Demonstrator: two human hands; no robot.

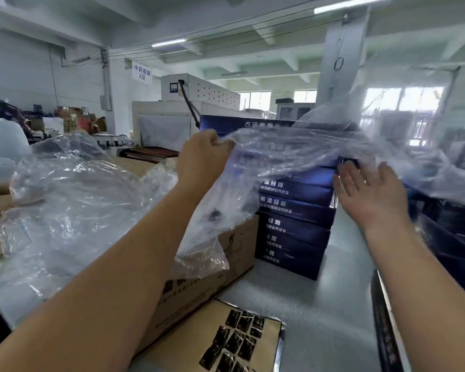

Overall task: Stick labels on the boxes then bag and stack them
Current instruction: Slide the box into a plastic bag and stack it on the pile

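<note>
Here, the grey desk (320, 304) carries everything. On its left side lies a loose heap of clear bags (73, 210), spilling over an open cardboard carton (234, 253). Just right of the carton stands a stack of dark blue boxes (293, 218), several high and squared up, with more dark boxes (454, 251) at the far right edge. A clear plastic bag (293, 154) is stretched across the top of the stack. The topmost box seems to sit partly sheathed under it, though blur and glare make that hard to confirm. Near the bottom edge a brown backing sheet (204, 328) lies flat on the desk, holding small dark labels (234, 342).

The left hand (204, 157) has a closed grip on the bag's edge, fingers curled round bunched film and holding it up. The right hand (371, 191) has no grip on anything: its fingers are straight and spread, palm towards the stack's near corner, at or just beside it.

By my reading the job is well in hand. A stack is built and the top box is being bagged. Plenty of bags and labels are on the desk, so more boxes are probably left to do.
</note>
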